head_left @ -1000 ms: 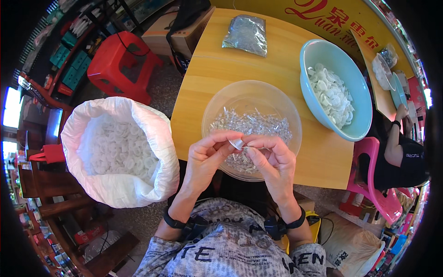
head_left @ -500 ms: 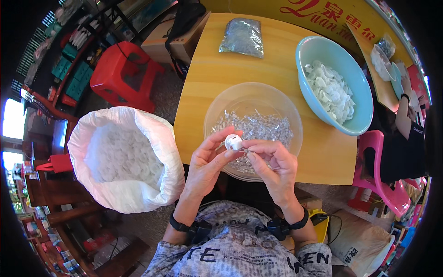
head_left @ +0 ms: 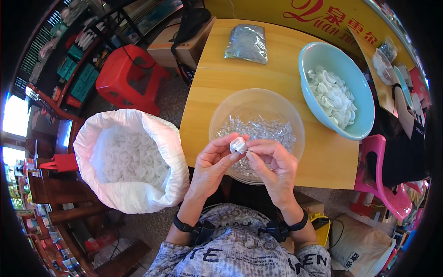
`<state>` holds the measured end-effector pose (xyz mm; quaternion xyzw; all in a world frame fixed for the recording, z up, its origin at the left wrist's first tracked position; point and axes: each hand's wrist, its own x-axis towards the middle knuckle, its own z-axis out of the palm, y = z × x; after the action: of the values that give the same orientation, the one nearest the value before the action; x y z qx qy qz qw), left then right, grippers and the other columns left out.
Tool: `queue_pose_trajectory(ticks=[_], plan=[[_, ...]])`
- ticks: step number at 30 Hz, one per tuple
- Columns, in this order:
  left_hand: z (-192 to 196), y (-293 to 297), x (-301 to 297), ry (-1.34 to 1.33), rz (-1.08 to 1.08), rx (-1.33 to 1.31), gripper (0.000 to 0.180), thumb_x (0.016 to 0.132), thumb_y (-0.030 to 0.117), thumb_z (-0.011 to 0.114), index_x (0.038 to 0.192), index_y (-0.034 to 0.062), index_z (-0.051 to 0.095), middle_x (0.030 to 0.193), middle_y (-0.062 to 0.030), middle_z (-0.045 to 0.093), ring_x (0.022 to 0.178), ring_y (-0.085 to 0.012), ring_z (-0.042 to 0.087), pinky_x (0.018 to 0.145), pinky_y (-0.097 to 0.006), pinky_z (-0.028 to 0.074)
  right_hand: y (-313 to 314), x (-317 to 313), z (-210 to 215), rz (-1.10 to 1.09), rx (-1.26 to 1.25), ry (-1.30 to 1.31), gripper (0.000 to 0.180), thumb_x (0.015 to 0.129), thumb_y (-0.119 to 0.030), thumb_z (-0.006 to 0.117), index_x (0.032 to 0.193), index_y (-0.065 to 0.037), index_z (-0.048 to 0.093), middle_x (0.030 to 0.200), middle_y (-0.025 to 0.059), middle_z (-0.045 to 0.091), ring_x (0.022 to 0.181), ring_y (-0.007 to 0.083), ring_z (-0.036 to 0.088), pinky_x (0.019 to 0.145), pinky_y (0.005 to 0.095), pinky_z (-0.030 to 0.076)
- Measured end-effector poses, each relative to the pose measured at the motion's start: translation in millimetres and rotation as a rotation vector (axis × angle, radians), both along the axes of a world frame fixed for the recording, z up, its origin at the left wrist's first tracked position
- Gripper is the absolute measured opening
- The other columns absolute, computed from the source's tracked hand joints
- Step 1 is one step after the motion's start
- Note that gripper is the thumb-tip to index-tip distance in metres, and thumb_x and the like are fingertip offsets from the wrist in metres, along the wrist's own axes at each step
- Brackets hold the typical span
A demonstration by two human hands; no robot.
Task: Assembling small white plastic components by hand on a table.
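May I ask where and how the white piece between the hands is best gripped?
I'd probably pinch the white piece by its rounded sides from the left, as the left hand does; it's small, and the right hand is at its right.

Person's left grip (head_left: 213,167) and right grip (head_left: 278,169) close together, fingertips (head_left: 253,148) nearly meeting, left thumb (head_left: 226,161) opposed to bent fingers, right thumb (head_left: 257,163) against curled index finger, left forearm (head_left: 191,208) and right forearm (head_left: 291,212) angled forward and inward.
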<state>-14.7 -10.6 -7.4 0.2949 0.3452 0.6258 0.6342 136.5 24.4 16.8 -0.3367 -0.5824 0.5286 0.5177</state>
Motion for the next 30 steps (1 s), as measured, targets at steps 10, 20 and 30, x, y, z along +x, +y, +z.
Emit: queue_pose_trajectory(ticks=[10, 20, 30], plan=[[1.5, -1.1, -0.5, 0.023, -0.018, 0.026, 0.043, 0.087, -0.002, 0.058, 0.129, 0.0035, 0.049, 0.130, -0.0219, 0.050, 0.121, -0.0250, 0.050, 0.102, -0.038, 0.042, -0.9, 0.9, 1.6, -0.007, 0.005, -0.031, 0.011, 0.082, 0.004, 0.066, 0.092, 0.002, 0.062, 0.100, 0.0126, 0.064, 0.091, 0.0165, 0.065, 0.078, 0.0279, 0.056], [-4.9, -1.4, -7.4, 0.100, -0.008, 0.059, 0.045, 0.083, -0.007, 0.061, 0.125, 0.0033, 0.053, 0.128, -0.0193, 0.053, 0.117, -0.0232, 0.053, 0.100, -0.036, 0.043, -0.3, 6.2, 4.2, 0.028, -0.069, -0.070, 0.010, 0.083, 0.001, 0.065, 0.093, 0.001, 0.063, 0.099, 0.0116, 0.065, 0.089, 0.0156, 0.065, 0.076, 0.0278, 0.056], [6.7, -4.4, -6.1, 0.219, -0.011, 0.103, 0.044, 0.080, -0.007, 0.066, 0.122, 0.0024, 0.058, 0.117, -0.0084, 0.055, 0.108, -0.0177, 0.056, 0.094, -0.029, 0.048, 0.7, 10.7, 0.4, 0.060, -0.013, -0.150, 0.014, 0.084, -0.002, 0.066, 0.098, 0.001, 0.064, 0.094, 0.0073, 0.063, 0.082, 0.0104, 0.061, 0.068, 0.0238, 0.054]])
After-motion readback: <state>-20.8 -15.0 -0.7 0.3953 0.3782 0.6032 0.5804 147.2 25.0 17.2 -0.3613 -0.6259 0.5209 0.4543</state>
